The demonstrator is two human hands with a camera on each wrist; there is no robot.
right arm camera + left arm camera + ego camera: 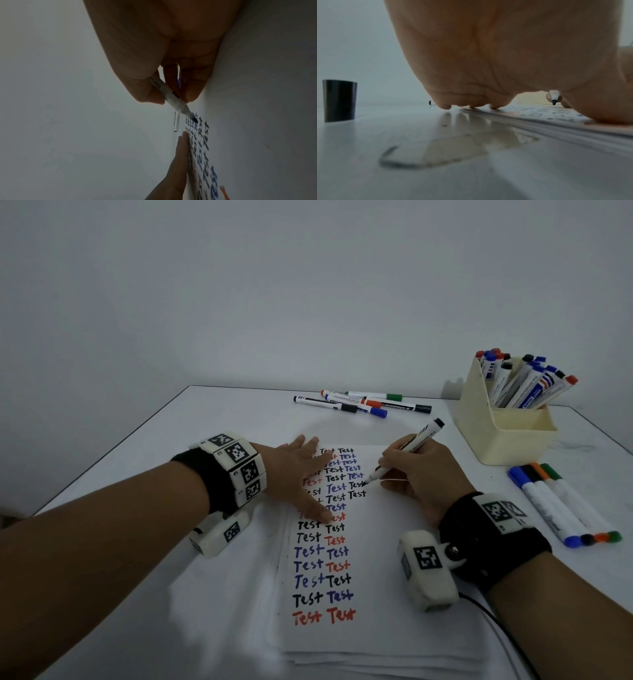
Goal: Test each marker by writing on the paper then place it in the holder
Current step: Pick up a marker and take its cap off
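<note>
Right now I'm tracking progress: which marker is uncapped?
The black marker gripped by the right hand, its bare tip on the paper. The markers lying on the table are all capped.

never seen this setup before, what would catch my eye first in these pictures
The sheet of paper in the middle of the table, filled with rows of "Test" in black, blue and red. At its upper part the right hand holds a black marker with its tip at the page, while the left hand lies flat on the paper's left side. At the far right stands a cream holder crowded with markers.
</note>
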